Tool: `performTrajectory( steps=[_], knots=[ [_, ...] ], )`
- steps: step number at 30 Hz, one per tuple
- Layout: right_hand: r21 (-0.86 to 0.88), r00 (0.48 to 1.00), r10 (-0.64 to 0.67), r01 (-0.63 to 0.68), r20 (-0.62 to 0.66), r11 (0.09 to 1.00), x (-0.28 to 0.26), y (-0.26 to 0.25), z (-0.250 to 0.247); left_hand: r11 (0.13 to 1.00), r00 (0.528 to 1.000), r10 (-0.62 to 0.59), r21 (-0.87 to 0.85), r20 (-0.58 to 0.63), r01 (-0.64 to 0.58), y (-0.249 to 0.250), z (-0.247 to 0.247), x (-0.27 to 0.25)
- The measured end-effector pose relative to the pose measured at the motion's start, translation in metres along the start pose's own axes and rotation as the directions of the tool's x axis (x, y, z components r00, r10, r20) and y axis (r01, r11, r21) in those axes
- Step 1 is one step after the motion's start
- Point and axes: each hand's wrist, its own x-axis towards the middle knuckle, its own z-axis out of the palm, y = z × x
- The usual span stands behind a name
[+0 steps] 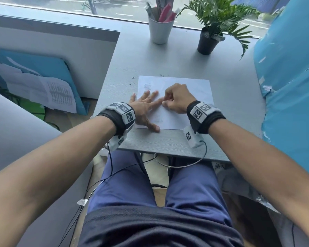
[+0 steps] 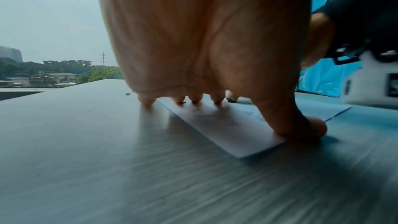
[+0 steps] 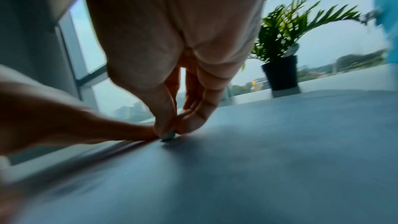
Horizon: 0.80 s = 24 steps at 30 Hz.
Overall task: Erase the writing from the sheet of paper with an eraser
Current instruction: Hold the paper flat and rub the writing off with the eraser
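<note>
A white sheet of paper [image 1: 191, 97] lies on the grey desk [image 1: 168, 141], with faint writing near its left edge. My left hand [image 1: 144, 106] lies flat with spread fingers on the sheet's left side, thumb near the near-left corner [image 2: 269, 144]. My right hand [image 1: 175, 98] is curled at the sheet's middle, just right of the left forefinger. In the right wrist view its thumb and fingers pinch a small grey eraser [image 3: 168, 136], whose tip touches the paper [image 3: 258, 151]. In the head view the eraser is hidden under the hand.
A white cup [image 1: 161, 29] of pens and a black potted plant [image 1: 208, 41] stand at the desk's far side. Dark eraser crumbs [image 1: 133, 81] lie off the sheet's far-left corner. A blue-wrapped panel [image 1: 289, 86] borders the right; papers [image 1: 43, 93] lie lower left.
</note>
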Motion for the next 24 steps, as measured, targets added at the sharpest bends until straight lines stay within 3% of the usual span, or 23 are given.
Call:
performTrajectory(
  steps=[5,10,12,16,21,24],
  knots=[
    [0.032,0.971,-0.095,0.090,0.219,0.995,-0.031,-0.014,0.012,0.999,1.000,-0.016,-0.028,0.010,0.017,-0.001,0.000,0.004],
    [0.006,0.999,0.032,-0.032,0.022,0.999,0.004,0.012,-0.007,0.998,0.997,-0.054,0.036,0.047,0.052,0.003,-0.008,0.006],
    [0.007,0.999,0.005,-0.006,0.053,1.000,-0.008,0.002,0.003,0.997,0.997,-0.060,0.042,0.047,0.058,0.003,-0.008,0.007],
    [0.036,0.961,-0.114,0.108,0.253,0.993,-0.035,-0.018,0.013,0.997,0.997,-0.065,0.049,0.046,0.063,0.003,-0.008,0.007],
    [0.000,0.999,-0.008,0.008,0.040,1.000,0.002,0.003,-0.005,0.996,0.996,-0.070,0.054,0.055,0.067,0.002,-0.009,0.004],
    [0.044,0.978,-0.087,0.080,0.190,0.996,-0.026,-0.016,0.015,0.996,0.996,-0.075,0.056,0.050,0.073,0.002,-0.007,0.007]
  ],
)
